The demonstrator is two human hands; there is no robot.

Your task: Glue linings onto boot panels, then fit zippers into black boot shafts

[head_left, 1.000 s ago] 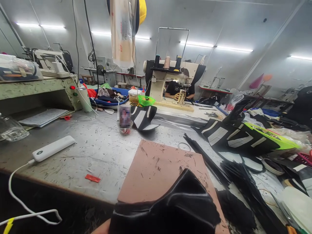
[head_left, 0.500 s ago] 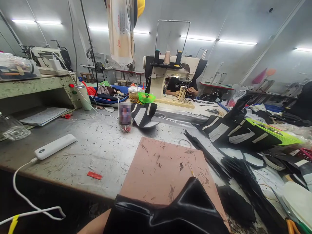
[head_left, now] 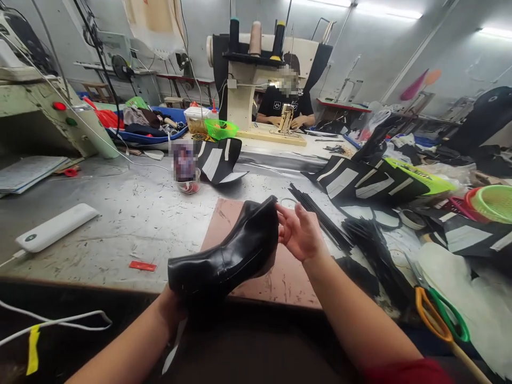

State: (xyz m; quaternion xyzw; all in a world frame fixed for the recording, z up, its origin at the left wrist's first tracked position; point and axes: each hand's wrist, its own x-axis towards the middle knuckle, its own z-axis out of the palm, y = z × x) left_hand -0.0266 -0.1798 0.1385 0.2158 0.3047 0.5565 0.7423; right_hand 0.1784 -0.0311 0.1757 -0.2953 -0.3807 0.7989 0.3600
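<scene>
I hold a glossy black leather boot upper point(head_left: 230, 252) over the near edge of the pink cutting mat point(head_left: 224, 221). My left hand point(head_left: 173, 311) grips its lower end from underneath and is mostly hidden behind the leather. My right hand point(head_left: 298, 232) is at the upper end, palm toward me, fingers curled against the leather's edge. Both forearms reach up from the bottom of the view.
The scratched grey table point(head_left: 120, 224) carries a white power bank point(head_left: 54, 228), a small jar point(head_left: 187, 181), black-and-white cut pieces point(head_left: 360, 186), black strips point(head_left: 320, 213) and orange-and-green scissors point(head_left: 440, 320). A person sits behind a sewing machine point(head_left: 248, 80) across the table.
The view has tilted down. The black leather piece has risen clear of the table edge, and both my hands and forearms are now in sight holding it.
</scene>
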